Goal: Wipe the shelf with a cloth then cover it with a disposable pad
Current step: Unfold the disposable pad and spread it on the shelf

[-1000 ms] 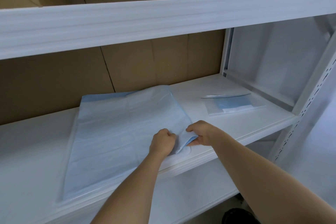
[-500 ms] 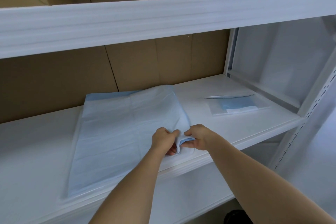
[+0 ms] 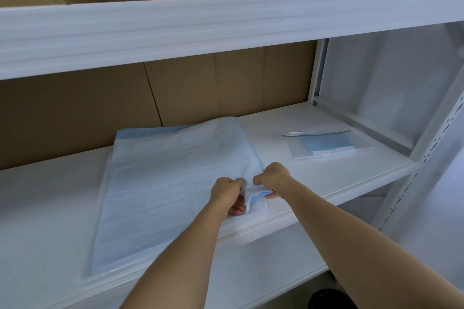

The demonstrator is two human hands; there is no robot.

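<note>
Both my hands pinching the pad's near corner

At lower centre of the frame, my left hand (image 3: 226, 189) and right hand (image 3: 275, 177) each pinch the folded pale-blue disposable pad (image 3: 160, 178), which lies on the white shelf (image 3: 288, 123); a clear packet (image 3: 329, 145) sits at centre right.

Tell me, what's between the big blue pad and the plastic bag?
Only bare white shelf lies between the pad and the plastic bag, in the head view.

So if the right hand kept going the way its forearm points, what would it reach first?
Likely the folded disposable pad that the right hand already pinches; beyond it, the cardboard backing, though depth is unclear.
</note>
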